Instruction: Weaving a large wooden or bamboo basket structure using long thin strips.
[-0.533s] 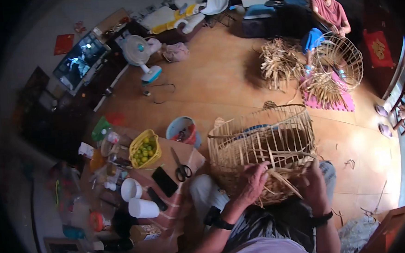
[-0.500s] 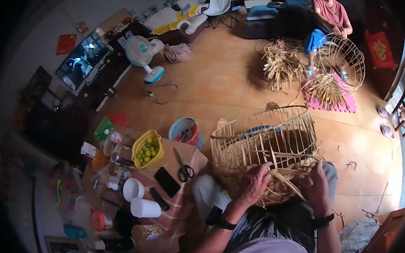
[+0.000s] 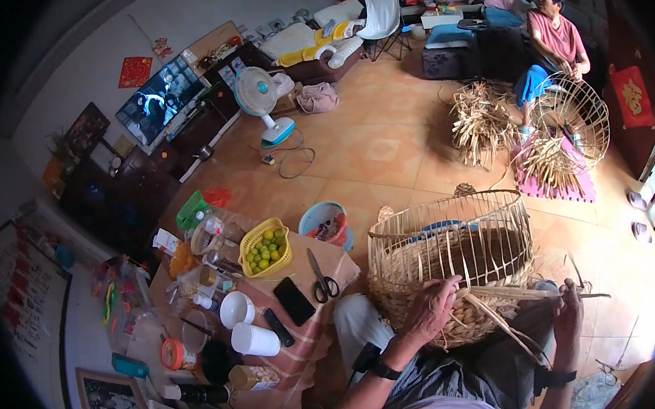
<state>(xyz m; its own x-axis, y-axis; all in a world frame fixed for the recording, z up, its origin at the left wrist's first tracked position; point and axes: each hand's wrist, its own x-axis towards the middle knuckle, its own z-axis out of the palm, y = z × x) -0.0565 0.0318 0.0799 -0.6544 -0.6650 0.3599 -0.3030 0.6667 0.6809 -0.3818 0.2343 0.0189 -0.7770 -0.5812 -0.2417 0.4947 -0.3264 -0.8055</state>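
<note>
A half-woven basket (image 3: 399,288) sits across my lap, its lower wall tightly woven and its upper wall bare upright stakes under a hoop rim. My left hand (image 3: 433,310) is closed at the near side of the wall, pinching plant strips where they meet the weave. From there a flat pale strip (image 3: 513,292) stretches out to the right. Its far end is gripped by my right hand (image 3: 568,311), held off the basket beside my right knee. Another loose strip (image 3: 499,320) hangs down between the hands.
On the left, a cluttered table (image 3: 328,268) bears scissors (image 3: 322,280), a phone (image 3: 294,302), a yellow basket of green fruit (image 3: 265,248) and white cups. Beyond it stands a bucket (image 3: 326,223). Farther off are a fan (image 3: 261,100), a strip bundle (image 3: 481,120) and a seated person (image 3: 553,37) with another basket.
My right hand has moved away from the basket to the right, drawing the strip out straight. The left hand stays at the weave. The whole view has shifted a little.
</note>
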